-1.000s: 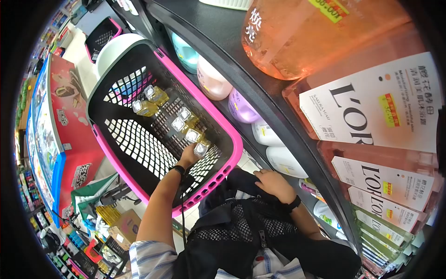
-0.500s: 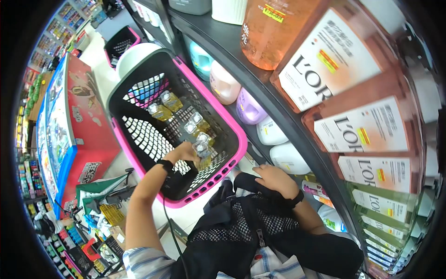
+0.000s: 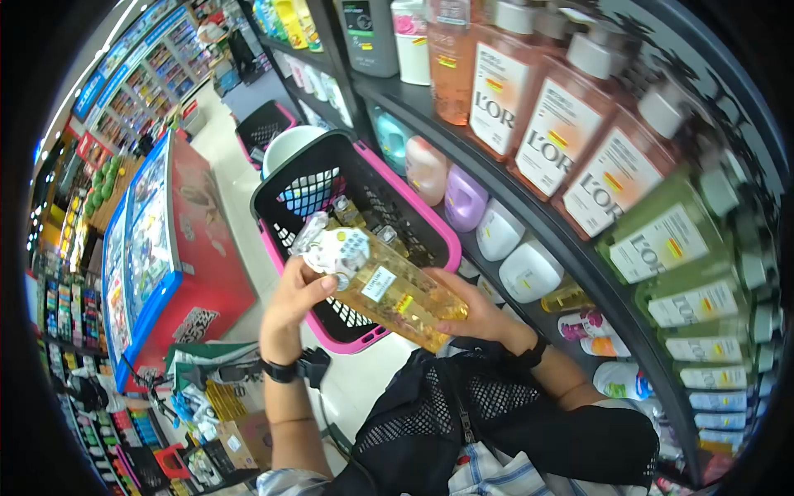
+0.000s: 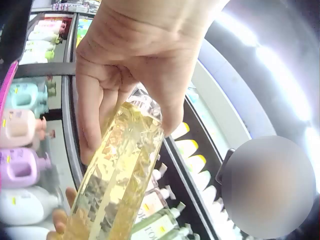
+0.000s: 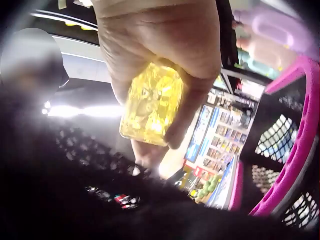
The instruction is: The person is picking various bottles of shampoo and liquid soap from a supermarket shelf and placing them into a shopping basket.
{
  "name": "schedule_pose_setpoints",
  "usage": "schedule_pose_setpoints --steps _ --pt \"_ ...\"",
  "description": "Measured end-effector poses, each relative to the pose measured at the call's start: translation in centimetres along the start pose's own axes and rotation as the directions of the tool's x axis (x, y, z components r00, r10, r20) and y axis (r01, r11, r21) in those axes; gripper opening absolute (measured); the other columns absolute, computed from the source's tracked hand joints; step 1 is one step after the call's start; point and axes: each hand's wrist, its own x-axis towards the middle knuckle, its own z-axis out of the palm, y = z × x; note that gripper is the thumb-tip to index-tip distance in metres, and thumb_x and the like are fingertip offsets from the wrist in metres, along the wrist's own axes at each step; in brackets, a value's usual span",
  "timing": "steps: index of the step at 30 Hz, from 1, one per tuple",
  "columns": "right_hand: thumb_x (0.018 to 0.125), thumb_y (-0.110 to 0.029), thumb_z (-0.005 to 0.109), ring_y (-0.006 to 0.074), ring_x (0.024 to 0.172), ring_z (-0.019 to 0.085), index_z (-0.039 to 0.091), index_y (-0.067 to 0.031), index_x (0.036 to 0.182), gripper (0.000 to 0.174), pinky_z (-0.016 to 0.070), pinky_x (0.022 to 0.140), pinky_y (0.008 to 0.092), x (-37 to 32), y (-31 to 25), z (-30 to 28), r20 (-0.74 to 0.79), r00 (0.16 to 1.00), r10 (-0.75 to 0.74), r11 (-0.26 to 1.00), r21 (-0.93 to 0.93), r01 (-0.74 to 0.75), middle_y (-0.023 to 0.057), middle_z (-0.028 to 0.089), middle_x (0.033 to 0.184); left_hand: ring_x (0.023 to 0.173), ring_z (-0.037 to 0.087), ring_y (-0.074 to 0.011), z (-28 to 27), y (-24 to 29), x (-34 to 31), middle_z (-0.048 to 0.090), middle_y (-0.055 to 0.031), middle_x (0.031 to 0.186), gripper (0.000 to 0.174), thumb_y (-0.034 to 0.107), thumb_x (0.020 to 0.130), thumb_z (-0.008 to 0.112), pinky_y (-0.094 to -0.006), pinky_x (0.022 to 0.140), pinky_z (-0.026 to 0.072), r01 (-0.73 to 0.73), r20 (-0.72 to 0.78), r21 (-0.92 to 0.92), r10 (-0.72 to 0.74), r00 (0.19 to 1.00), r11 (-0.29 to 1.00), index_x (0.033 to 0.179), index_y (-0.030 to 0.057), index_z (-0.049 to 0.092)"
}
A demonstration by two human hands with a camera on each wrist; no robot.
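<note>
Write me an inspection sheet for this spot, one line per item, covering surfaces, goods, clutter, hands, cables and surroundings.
Surface: black shelf carries pump bottles in a row.
Job's things: amber bottle held up, slanting; similar bottles inside the pink-rimmed basket.
Clutter: crowded goods beside a cardboard box; details too small to tell.
Grippers: bare hands; left hand grips the bottle's cap end, right hand its base.
Cables: nothing clearly seen.
Surroundings: red-sided display case, second basket behind the first.

Red-sided freezer (image 3: pixel 203 264), purple jug (image 3: pixel 465 198), black shelf (image 3: pixel 542 221)
</note>
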Motion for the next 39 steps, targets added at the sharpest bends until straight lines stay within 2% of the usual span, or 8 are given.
schedule_pose_setpoints --steps 8,11,13,23,28,33,35,39 --pt "0.086 -0.037 0.072 0.0181 0.132 0.039 0.021 -0.0001 0.149 0.089 0.0322 0.109 0.0353 -9.2 -1.0 3.9 -0.077 0.996 0.052 0.822 0.570 0.001 0.0106 0.040 0.143 0.132 0.041 -0.0289 12.6 -11.2 -2.6 0.036 -0.0126 0.148 0.117 0.075 0.069 0.066 -0.0487 0.109 0.0337 -0.021 0.306 -0.475 0.187 0.933 0.880 0.150 0.0039 0.019" --pt "0.086 -0.035 0.072 0.0188 0.132 0.039 0.023 -0.0007 0.148 0.086 0.0338 0.108 0.0355 -13.2 -1.4 4.9 -0.121 0.986 0.117 0.894 0.445 -0.052 0.0100 0.040 0.142 0.129 0.044 -0.0373 16.1 -10.3 -4.8 0.037 -0.0228 0.144 0.121 0.078 0.065 0.066 -0.0507 0.105 0.0389 0.102 0.367 -0.538 0.124 0.922 0.837 0.149 0.0054 0.020" --pt "0.085 -0.031 0.074 0.0214 0.132 0.039 0.024 -0.0006 0.148 0.086 0.0349 0.107 0.0355 -15.6 -1.3 5.9 -0.273 0.962 0.005 0.994 -0.105 -0.035 0.0117 0.041 0.141 0.127 0.046 -0.0403 18.4 -12.5 -5.0 0.037 -0.0299 0.143 0.117 0.078 0.067 0.064 -0.0506 0.102 0.0429 0.137 0.439 -0.563 0.156 0.885 0.815 0.149 0.0051 0.022" --pt "0.067 -0.041 0.085 0.0342 0.141 0.028 0.008 0.0034 0.149 0.121 0.0277 0.112 0.0417 -22.3 -7.3 7.9 -0.454 0.890 -0.046 0.983 -0.179 -0.041 0.0254 0.025 0.151 0.129 0.042 -0.0370 25.1 -9.0 -8.4 0.043 -0.0235 0.137 0.096 0.059 0.078 0.065 -0.0504 0.107 0.0360 0.054 0.520 -0.572 0.312 0.795 0.818 0.146 0.0041 0.026" --pt "0.062 -0.047 0.085 0.0354 0.139 0.030 0.012 0.0018 0.149 0.123 0.0287 0.110 0.0428 -30.8 -7.7 7.8 -0.616 0.657 -0.434 0.861 -0.497 0.103 0.0241 0.025 0.150 0.130 0.042 -0.0365 34.9 -10.0 -9.0 0.042 -0.0222 0.139 0.095 0.059 0.078 0.067 -0.0488 0.108 0.0349 -0.060 0.721 -0.393 0.347 0.599 0.918 0.144 0.0012 0.030" --pt "0.060 -0.030 0.086 0.0340 0.119 0.051 0.021 0.0016 0.144 0.111 0.0411 0.100 0.0393 -39.6 -11.9 8.1 -0.785 0.502 -0.363 0.899 -0.437 -0.032 0.0190 0.045 0.132 0.130 0.041 -0.0359 42.7 -11.3 -10.9 0.040 -0.0209 0.141 0.094 0.058 0.079 0.069 -0.0472 0.108 0.0338 -0.192 0.850 -0.229 0.292 0.439 0.954 0.142 -0.0017 0.033" --pt "0.057 -0.029 0.088 0.0300 0.117 0.052 0.030 0.0005 0.140 0.106 0.0412 0.100 0.0384 -46.0 -10.6 7.4 -0.852 0.163 -0.498 0.851 -0.516 -0.095 0.0171 0.046 0.129 0.130 0.041 -0.0357 46.7 -12.2 -13.4 0.039 -0.0203 0.142 0.094 0.058 0.079 0.070 -0.0466 0.109 0.0333 -0.251 0.880 -0.152 0.246 0.406 0.956 0.141 -0.0029 0.035" --pt "0.054 -0.030 0.093 0.0263 0.120 0.049 0.034 0.0040 0.135 0.105 0.0404 0.101 0.0389 -52.3 -5.4 5.0 -0.930 0.035 -0.366 0.829 -0.343 -0.441 0.0185 0.045 0.130 0.133 0.041 -0.0279 52.6 -4.9 -16.6 0.044 -0.0179 0.140 0.054 0.015 0.091 0.058 -0.0445 0.109 0.0316 -0.274 0.916 -0.146 0.234 0.324 0.951 0.138 -0.0038 0.040"
